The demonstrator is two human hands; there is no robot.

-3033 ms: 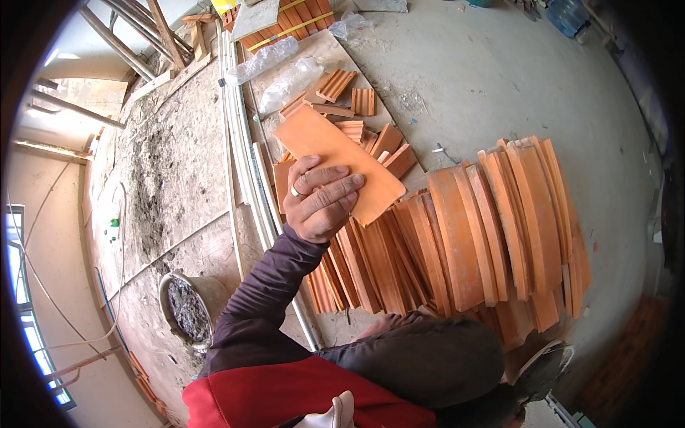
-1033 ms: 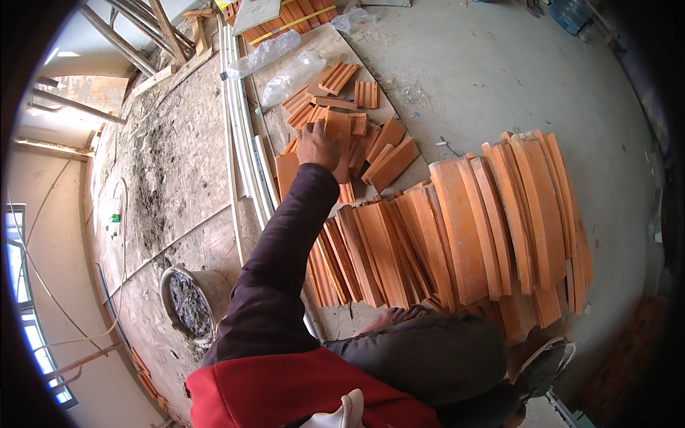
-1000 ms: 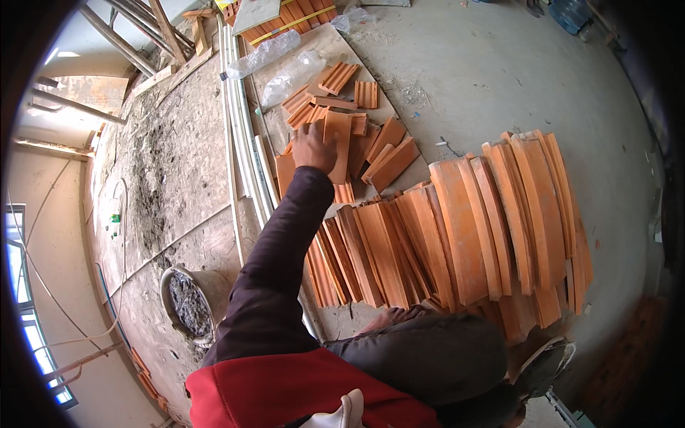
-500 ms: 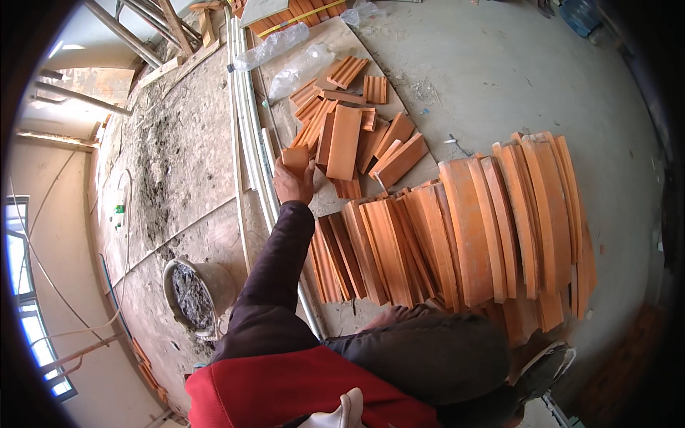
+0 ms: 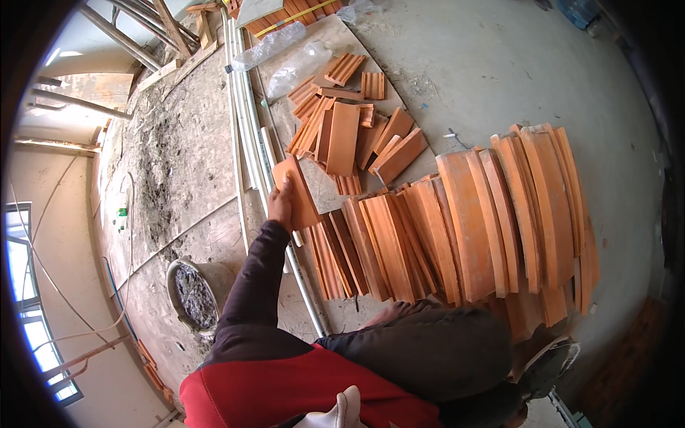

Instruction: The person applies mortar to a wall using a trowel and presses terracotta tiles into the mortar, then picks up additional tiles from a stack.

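My left hand (image 5: pixel 280 203) grips a flat terracotta tile (image 5: pixel 296 191), thumb on its broad face and the other fingers mostly behind it. The tile is held above the pale pipes, by the near end of a long row of terracotta tiles (image 5: pixel 457 228) standing on edge. Just beyond it lies a loose heap of tiles (image 5: pixel 344 139), some smooth and some ribbed. My right hand does not show.
White pipes (image 5: pixel 250 135) run along the left of the tiles. A bucket of grey mortar (image 5: pixel 194 296) stands at left on the rough floor. Crumpled clear plastic (image 5: pixel 296 68) lies beyond the heap, before a strapped stack of tiles (image 5: pixel 300 16). My bent leg (image 5: pixel 435 349) is close to the row.
My left hand has drawn back from the heap toward me and slightly left, bringing the tile with it. More of the tile's face now shows. The row has not visibly changed.
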